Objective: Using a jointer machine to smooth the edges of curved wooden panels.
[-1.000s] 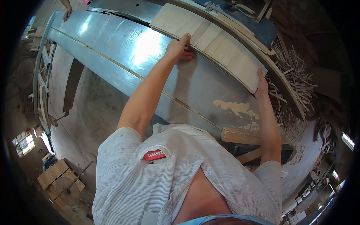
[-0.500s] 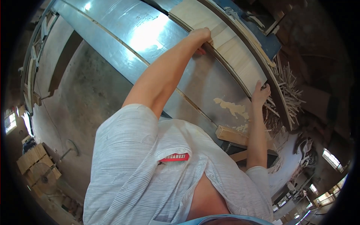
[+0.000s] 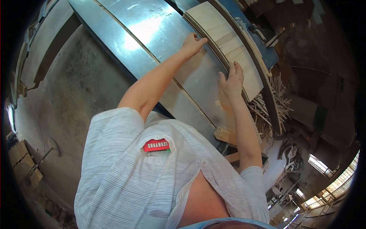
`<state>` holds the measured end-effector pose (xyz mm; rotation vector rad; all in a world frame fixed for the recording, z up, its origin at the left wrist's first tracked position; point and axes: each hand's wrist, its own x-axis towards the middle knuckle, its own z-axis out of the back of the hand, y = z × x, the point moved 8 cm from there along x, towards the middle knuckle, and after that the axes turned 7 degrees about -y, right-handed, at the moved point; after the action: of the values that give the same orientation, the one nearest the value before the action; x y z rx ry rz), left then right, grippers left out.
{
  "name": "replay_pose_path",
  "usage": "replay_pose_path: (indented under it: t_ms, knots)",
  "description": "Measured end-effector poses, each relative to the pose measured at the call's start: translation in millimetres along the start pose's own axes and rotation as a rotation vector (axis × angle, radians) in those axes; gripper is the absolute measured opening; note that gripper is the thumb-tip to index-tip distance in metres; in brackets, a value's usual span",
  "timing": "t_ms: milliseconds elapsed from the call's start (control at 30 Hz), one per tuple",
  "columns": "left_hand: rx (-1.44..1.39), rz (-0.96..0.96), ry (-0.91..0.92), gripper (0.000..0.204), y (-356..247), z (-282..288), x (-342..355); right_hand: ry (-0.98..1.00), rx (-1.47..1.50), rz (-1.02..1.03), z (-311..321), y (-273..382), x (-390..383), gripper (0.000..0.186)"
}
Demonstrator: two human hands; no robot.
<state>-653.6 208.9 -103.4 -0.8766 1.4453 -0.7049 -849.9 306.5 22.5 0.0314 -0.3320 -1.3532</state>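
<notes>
Two bare hands over the metal table [image 3: 152, 15], with a pale board [image 3: 228, 44], perhaps layered, lying flat along its far right side, lengthwise beside a long rail [image 3: 254, 55]. By judgement, setting the board down on the table mostly done, lining up with the rail perhaps less so; beyond that, impossible to tell. Left hand [image 3: 193, 45] over the table, just beside the board's near edge, fingers loosely curled, nothing visible within; cannot tell about light contact. Right hand [image 3: 233, 81] nearer the table's right end, fingers extended and spread, tips overlapping the board's near edge, not wrapped round; resting or hovering, unclear. Loose wood strips [image 3: 280, 95] beyond the table's right end, wooden block [image 3: 225, 135] by its near right corner.
</notes>
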Motion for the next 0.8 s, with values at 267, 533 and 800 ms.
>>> replay_pose_path:
  t_ms: [267,533,800]
  knots:
    - [0.058,-0.605,-0.323,0.08,-36.3,35.6,-2.5,0.053,-0.271,-0.051,-26.4,-2.9,45.8,0.072]
    - [0.129,-0.62,-0.25,0.081,-38.0,36.4,-5.9,0.191,-0.434,-0.046,-28.5,4.9,68.7,0.08]
    - [0.099,-0.612,-0.137,0.079,-49.5,45.5,-7.0,0.278,-0.492,-0.081,-36.8,9.5,78.6,0.085]
